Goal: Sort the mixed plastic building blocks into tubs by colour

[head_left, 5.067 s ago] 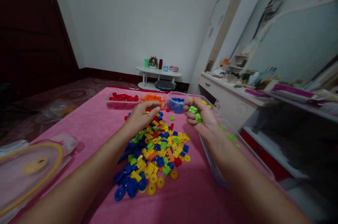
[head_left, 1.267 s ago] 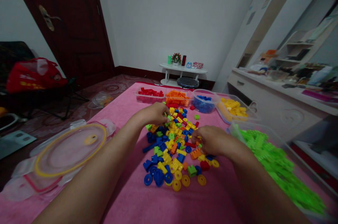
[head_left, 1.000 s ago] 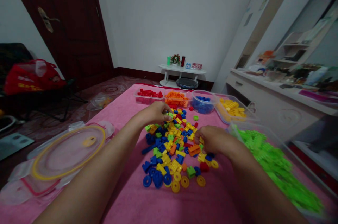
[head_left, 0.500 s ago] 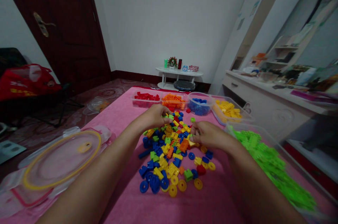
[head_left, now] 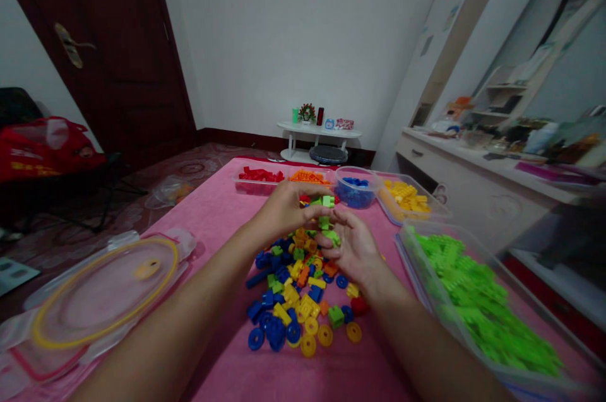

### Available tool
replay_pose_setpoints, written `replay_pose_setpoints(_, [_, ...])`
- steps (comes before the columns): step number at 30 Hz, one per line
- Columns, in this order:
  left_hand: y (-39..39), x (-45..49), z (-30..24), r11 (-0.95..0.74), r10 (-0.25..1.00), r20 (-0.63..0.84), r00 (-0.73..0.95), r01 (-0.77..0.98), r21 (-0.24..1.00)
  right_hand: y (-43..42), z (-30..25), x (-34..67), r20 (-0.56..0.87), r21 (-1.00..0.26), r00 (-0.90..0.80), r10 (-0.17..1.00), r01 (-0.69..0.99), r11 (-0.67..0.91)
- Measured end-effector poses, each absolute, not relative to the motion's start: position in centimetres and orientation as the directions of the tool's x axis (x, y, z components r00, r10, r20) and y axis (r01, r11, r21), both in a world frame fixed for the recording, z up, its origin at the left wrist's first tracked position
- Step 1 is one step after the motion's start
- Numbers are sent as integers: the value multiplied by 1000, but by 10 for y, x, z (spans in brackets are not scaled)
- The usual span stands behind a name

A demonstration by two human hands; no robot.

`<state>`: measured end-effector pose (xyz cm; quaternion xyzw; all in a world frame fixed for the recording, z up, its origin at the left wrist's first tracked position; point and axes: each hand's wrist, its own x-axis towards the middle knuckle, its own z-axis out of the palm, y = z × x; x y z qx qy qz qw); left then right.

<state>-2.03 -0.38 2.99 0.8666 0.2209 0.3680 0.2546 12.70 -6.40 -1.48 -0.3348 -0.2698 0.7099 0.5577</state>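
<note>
Above the pile of mixed building bricks point(head_left: 303, 301), my two hands meet. My left hand point(head_left: 291, 206) is closed, with a light green brick point(head_left: 327, 201) between thumb and fingers. My right hand point(head_left: 355, 247) is turned partly palm up, its fingers curled round green bricks point(head_left: 333, 238). Another green brick point(head_left: 324, 223) shows between the two hands; which hand bears it I cannot tell. Beneath them lie blue, yellow, orange, red and green pieces, some of them wheel-shaped. My hands hide the far part of the pile.
Along the pink cloth's point(head_left: 213, 200) far side stand containers of red bricks point(head_left: 260, 175), orange bricks point(head_left: 310, 176), blue bricks point(head_left: 355, 190) and yellow bricks point(head_left: 407, 195). A large tub of green bricks point(head_left: 473, 288) is at the right. Clear lids point(head_left: 108, 288) lie at the left.
Both hands have risen from the pile and come together. Green bricks now show in them, and my right hand has turned its palm upward.
</note>
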Motion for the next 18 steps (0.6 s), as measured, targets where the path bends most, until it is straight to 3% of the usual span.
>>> replay_pose_setpoints(4, [-9, -15, 28, -860, 453, 537, 712, 191, 473, -68, -11, 119, -171, -512, -269, 948, -798, -319])
replay_pose_setpoints(9, [-11, -12, 27, -889, 412, 567, 713, 180, 420, -65, -13, 117, -247, -402, -225, 942, -861, -311])
replay_pose_setpoints(13, [-12, -15, 34, -861, 475, 610, 634, 192, 470, -73, 4, 128, -210, -489, -115, 971, -847, -206])
replay_pose_setpoints(18, [-11, -19, 38, -828, 538, 596, 596, 241, 506, -104, 50, 176, -69, -810, 87, 994, -586, -5])
